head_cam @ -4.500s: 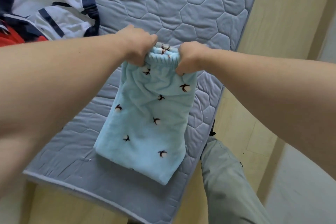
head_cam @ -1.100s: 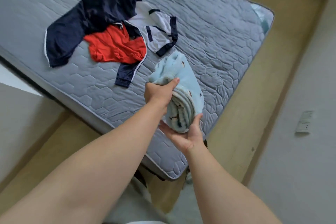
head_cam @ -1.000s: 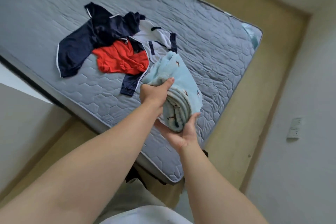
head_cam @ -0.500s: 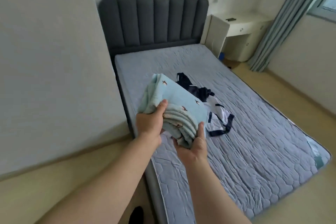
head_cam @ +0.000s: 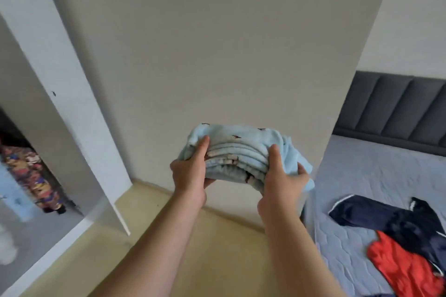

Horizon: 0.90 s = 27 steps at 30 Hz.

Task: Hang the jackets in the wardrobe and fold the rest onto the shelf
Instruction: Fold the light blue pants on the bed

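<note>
Left hand (head_cam: pixel 190 173) and right hand (head_cam: pixel 282 182) are gripping folded blue fleece (head_cam: pixel 241 149) at both ends; I'd be pinching layers, carrying level to left wardrobe (head_cam: pixel 70 123).

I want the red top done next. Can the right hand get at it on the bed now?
Probably not yet: the right hand and left hand both grip the folded blue garment. The red top lies in plain view on the bed, off to the right, apart from it.

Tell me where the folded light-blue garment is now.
Head view, centre: the folded garment is gripped between the left hand and right hand before a plain wall, wardrobe to its left, bed to its right.
</note>
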Each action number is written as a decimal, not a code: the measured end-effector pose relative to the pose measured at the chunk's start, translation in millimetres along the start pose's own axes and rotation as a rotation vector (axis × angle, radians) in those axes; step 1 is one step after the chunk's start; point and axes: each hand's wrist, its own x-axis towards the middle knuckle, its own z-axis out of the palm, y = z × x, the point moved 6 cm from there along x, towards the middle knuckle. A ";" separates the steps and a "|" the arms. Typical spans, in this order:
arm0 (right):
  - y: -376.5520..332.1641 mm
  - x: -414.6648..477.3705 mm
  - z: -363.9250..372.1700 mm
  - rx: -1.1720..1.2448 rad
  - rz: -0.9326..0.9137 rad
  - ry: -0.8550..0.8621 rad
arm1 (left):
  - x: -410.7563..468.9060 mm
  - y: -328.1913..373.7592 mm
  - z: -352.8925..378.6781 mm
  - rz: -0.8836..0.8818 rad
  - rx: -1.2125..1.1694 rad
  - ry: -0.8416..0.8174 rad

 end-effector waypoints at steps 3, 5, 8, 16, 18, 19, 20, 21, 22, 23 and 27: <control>14.2 -14.4 79.6 -0.023 -0.055 -0.119 | 36.7 64.2 -36.1 0.124 0.013 0.015; 28.1 -22.3 134.1 -0.017 -0.069 -0.195 | 62.8 105.6 -59.0 0.205 0.043 0.006; 50.3 -33.3 216.2 -0.013 -0.089 -0.293 | 104.8 161.7 -92.0 0.297 0.065 0.018; 109.5 -80.7 392.3 0.024 -0.163 -0.444 | 197.4 281.6 -179.6 0.466 -0.089 0.142; 120.9 -96.6 429.3 0.030 -0.172 -0.516 | 210.0 306.8 -204.6 0.509 -0.123 0.204; 126.7 -104.6 448.0 0.035 -0.176 -0.562 | 215.1 318.1 -216.8 0.534 -0.135 0.234; 132.7 -113.4 466.7 0.036 -0.182 -0.609 | 218.8 328.8 -229.2 0.556 -0.150 0.270; 138.7 -122.3 484.7 0.035 -0.190 -0.657 | 221.6 339.0 -241.6 0.582 -0.165 0.308; 144.7 -131.2 501.3 0.036 -0.200 -0.704 | 223.5 348.4 -252.9 0.612 -0.177 0.338; 151.3 -140.1 516.0 0.042 -0.209 -0.753 | 224.3 356.9 -263.5 0.646 -0.190 0.359; 175.6 -179.9 564.3 0.077 -0.190 -0.944 | 213.4 386.8 -305.0 0.784 -0.285 0.455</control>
